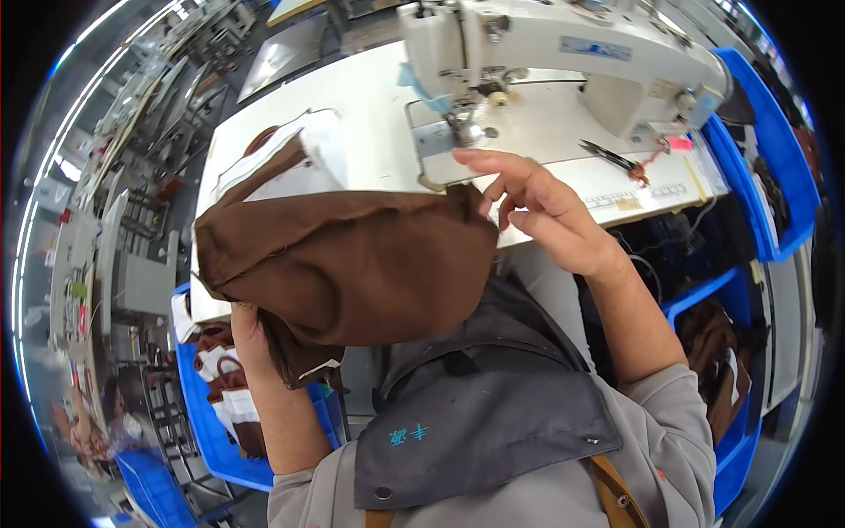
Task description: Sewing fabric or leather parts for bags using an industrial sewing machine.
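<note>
A brown fabric piece (370,264), sewn into a bag-like shape with seams along its upper edge, is held up over my lap and the table's front edge. My left hand (249,330) holds it from below at its left end; the cloth hides most of those fingers. Beside its right corner is my right hand (541,211), fingers apart and index stretched toward the sewing machine (563,53). Nothing shows in that hand; whether a fingertip touches the cloth I cannot tell. The machine's needle area (462,128) lies just beyond the index finger.
Black thread snips (607,156) lie on the white table (370,92), right of the needle. White and brown pieces (290,158) rest at its left. Blue bins stand below left (207,440) and at right (797,238), holding brown and white pieces. A dark apron (493,431) covers my lap.
</note>
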A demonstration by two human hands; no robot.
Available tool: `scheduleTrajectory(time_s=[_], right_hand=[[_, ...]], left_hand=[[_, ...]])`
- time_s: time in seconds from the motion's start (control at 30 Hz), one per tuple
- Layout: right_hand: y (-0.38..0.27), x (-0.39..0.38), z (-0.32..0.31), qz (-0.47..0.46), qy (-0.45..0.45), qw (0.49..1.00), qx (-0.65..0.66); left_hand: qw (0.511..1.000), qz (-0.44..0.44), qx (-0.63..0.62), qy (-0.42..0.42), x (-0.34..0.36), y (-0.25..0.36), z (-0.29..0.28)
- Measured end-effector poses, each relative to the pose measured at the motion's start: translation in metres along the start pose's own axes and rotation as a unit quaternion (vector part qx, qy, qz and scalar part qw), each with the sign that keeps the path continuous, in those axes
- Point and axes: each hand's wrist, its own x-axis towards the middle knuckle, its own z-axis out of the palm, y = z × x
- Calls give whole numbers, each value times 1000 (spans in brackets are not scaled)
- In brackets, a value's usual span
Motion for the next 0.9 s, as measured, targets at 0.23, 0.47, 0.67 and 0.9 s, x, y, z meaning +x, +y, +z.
scheduleTrajectory(time_s=[0.23,0.47,0.67,0.9], right_hand=[[20,34,51,-60,-144,971,-181],[25,52,65,-81,-130,974,-168],[24,74,72,-16,-2,995,-96],[90,89,95,-37,-12,972,-234]], left_hand=[[999,12,31,-30,-26,30,-34],[996,-9,62,62,-23,59,-55],[981,-42,61,182,2,70,-93],[558,302,734,242,26,31,-83]])
